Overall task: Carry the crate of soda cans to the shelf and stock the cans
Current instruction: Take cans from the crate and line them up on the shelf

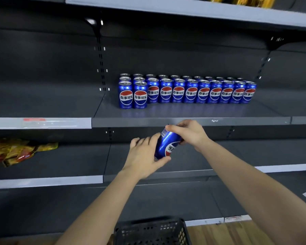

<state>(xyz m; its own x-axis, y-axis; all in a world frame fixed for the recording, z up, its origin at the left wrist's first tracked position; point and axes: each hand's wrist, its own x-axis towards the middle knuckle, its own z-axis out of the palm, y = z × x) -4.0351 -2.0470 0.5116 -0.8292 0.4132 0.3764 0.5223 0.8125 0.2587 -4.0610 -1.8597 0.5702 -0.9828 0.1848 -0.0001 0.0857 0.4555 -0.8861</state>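
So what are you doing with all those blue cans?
Putting soda on the shelf. Both hands hold one blue can, tilted, just below the shelf edge: the left hand at its bottom, the right hand at its top. Rows of cans already stand there, and a black crate sits below.

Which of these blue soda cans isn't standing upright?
The blue can held tilted between the left hand and right hand, below the shelf edge. The cans on the shelf all stand upright.

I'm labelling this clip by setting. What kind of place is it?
Most likely a shop aisle: dark metal shelving with slotted uprights, neat rows of blue soda cans facing forward, and yellow snack packets on the shelf below.
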